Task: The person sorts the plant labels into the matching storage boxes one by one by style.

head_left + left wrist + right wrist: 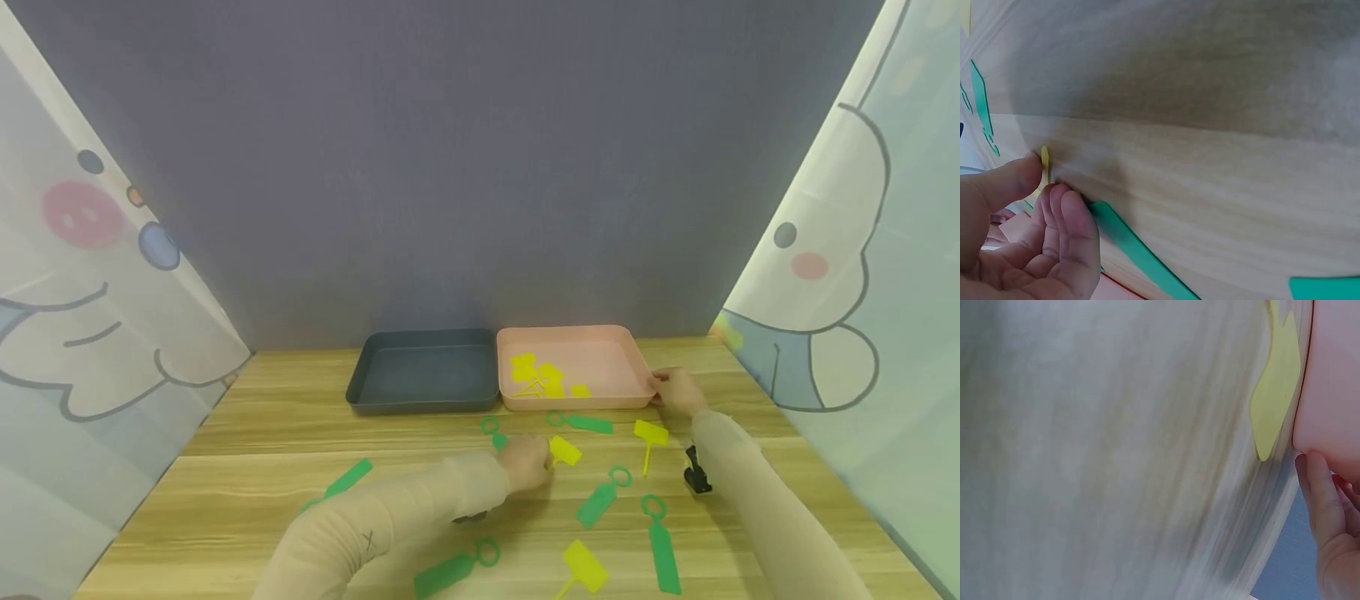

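My left hand (527, 463) pinches a yellow T-shaped plant label (565, 451) between thumb and fingertips, low over the wooden table. In the left wrist view only a thin yellow piece (1045, 164) shows at the fingertips. Close beside that hand lies a green ring-ended tag (1138, 253). My right hand (678, 392) holds the right side of the pink tray (577, 403) near its front corner; the thumb's place is partly hidden. Several yellow labels (551, 373) lie in this tray, toward its left end.
A dark blue tray (423, 408) stands left of the pink one. Green tags (663, 554) and yellow labels (651, 432) are scattered on the table (247, 467). A small black object (697, 473) is by the right forearm. A grey panel (480, 167) rises behind the trays.
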A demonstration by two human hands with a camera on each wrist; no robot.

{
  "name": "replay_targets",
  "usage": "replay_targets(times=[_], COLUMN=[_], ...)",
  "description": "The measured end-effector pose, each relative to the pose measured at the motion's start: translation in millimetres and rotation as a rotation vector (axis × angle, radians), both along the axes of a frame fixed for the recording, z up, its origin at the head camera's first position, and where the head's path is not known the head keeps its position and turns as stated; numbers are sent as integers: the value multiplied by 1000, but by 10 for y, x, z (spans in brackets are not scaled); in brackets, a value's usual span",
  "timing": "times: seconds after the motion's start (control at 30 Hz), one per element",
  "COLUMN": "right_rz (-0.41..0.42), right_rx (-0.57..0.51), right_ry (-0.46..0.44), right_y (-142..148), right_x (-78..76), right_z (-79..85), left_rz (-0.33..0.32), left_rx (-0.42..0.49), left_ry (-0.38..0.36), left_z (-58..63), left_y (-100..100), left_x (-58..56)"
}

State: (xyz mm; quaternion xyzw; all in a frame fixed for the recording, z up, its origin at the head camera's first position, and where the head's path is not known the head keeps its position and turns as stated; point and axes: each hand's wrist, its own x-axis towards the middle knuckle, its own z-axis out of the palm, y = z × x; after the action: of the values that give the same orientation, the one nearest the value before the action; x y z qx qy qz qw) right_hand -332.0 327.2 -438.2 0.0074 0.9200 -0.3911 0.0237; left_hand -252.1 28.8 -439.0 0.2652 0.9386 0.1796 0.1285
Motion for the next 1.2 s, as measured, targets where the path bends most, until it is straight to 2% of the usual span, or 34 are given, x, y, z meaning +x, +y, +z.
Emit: replay_targets(times=[0.27, 0.47, 0.67, 0.8, 1.1, 1.2], right_rz=[-4, 9, 6, 0, -7, -5], right_rx=[4, 11, 20, 14, 10, 14], right_ry=[-9, 6, 12, 12, 13, 14], right_y=[-10, 2, 12, 6, -9, 1], right_x=[12, -6, -27, -25, -6, -6], right_z=[19, 4, -4, 14, 23, 3], left_rz=[-78, -97, -123, -110, -69, -67], left_rx=[-66, -100, -94, -114, -192, -173], left_ry=[157, 259, 346, 352, 302, 272], left_z=[26, 36, -1, -11, 16, 8], left_y=[3, 7, 1, 15, 41, 41], left_x=[2, -1, -36, -63, -100, -110])
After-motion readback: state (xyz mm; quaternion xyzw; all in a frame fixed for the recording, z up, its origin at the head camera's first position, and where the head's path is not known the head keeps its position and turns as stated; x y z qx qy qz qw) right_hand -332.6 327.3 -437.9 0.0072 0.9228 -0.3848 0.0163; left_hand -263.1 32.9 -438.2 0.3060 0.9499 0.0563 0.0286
